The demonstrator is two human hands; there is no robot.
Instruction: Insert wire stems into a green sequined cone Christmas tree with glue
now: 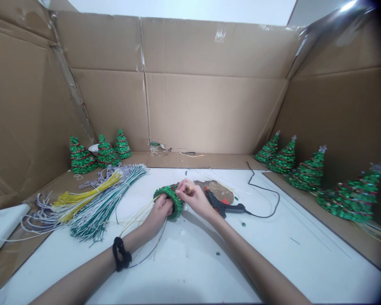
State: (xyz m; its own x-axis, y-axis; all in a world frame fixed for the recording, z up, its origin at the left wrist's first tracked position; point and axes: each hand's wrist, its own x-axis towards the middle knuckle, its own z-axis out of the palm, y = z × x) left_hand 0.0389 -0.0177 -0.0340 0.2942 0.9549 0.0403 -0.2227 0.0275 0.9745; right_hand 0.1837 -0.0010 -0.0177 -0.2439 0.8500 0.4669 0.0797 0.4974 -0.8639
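My left hand [161, 210] is closed round the base of a small green sequinned tree [171, 195] lying on its side in the middle of the white table [209, 262]. Thin yellow and green wires trail from the tree's base back past my left wrist, which wears a black hair tie [120, 254]. My right hand [193, 195] pinches at the tree's rim with its fingertips; what the pinch holds is too small to make out. A black glue gun [224, 206] lies just right of my right hand.
A bundle of green, yellow and white wires [95, 199] fans out at the left. Three finished green trees [98, 153] stand back left, several more trees [307, 173] line the right side. The glue gun's black cord [266, 190] loops right. Cardboard walls [209, 110] enclose the table.
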